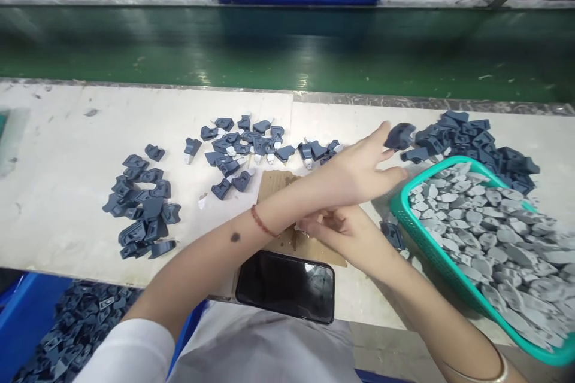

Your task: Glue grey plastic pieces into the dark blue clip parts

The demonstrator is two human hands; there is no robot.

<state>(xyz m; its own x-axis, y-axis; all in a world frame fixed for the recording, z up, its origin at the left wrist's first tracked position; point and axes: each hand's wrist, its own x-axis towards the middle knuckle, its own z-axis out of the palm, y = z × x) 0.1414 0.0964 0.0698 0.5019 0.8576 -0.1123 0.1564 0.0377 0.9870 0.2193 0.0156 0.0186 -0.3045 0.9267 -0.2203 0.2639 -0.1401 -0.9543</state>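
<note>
Well, in the head view, the left hand (362,166) is stretched over the right hand (348,228), with a dark blue piece (399,136) at its fingertips, just beside the dark pile (471,142); I can't tell if it grips. The right hand's fingers bend close together over brown cardboard (273,184), and what they hold is hidden.
</note>
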